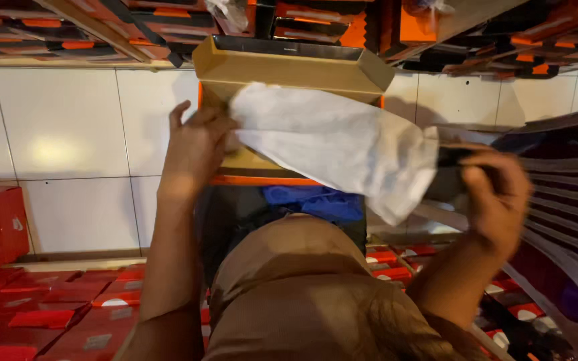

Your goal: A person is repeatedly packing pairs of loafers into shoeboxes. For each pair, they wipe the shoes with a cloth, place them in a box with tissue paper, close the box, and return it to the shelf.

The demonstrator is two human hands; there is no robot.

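An open tan shoe box (289, 70) with an orange underside is held up in front of me. A white fabric bag (336, 144) hangs from its front edge and stretches to the right. My left hand (195, 150) presses against the box's left side, its fingers on the bag's left end. My right hand (496, 194) is closed around a dark object (451, 157) at the bag's right end. What that object is stays hidden by the bag and my fingers. My brown garment (296, 287) fills the lower middle.
Red shoe boxes (48, 307) lie stacked at the lower left and lower right. Shelves of orange and black boxes (68, 33) run along the top. A white tiled wall (68, 147) is behind. Stacked plastic chairs (570, 200) stand at the right.
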